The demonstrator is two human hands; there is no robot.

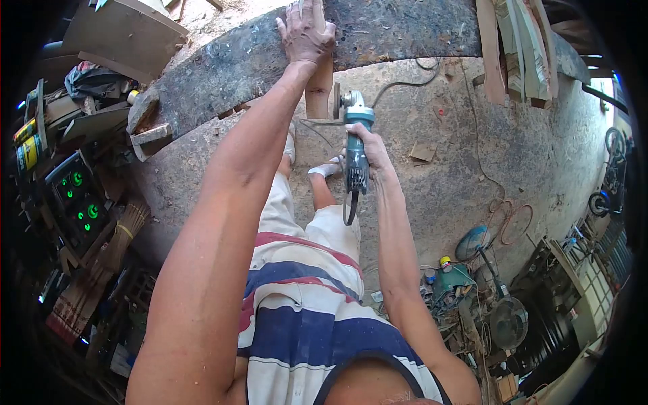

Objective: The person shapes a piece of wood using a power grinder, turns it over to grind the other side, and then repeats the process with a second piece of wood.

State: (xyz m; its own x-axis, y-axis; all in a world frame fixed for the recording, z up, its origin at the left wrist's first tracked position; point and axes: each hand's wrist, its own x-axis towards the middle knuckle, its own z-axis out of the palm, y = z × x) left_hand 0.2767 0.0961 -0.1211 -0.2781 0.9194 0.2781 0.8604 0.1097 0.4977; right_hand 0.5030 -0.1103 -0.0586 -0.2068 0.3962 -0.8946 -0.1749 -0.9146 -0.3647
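Observation:
Both of my arms reach forward over a dark workbench [223,71] and the floor in front of it. At the top, my left hand [305,32] grips a narrow wooden board [317,104] that lies across the bench, its near end sticking out past the edge. Fingers lie over the wood, with the thumb at its right side. Wrapped around the body of a teal angle grinder [356,158] is my right hand [370,148]. The grinder's head and disc point away from me, just right of the board's near end. A dark cable loop hangs from its rear.
Rough boards [523,50] project over the bench at right. Cut wood blocks [150,138] sit at its left end. A cable [405,83] runs over the concrete floor past a wood scrap [423,152]. A fan [506,322] stands lower right, a green-lit speaker [79,196] left.

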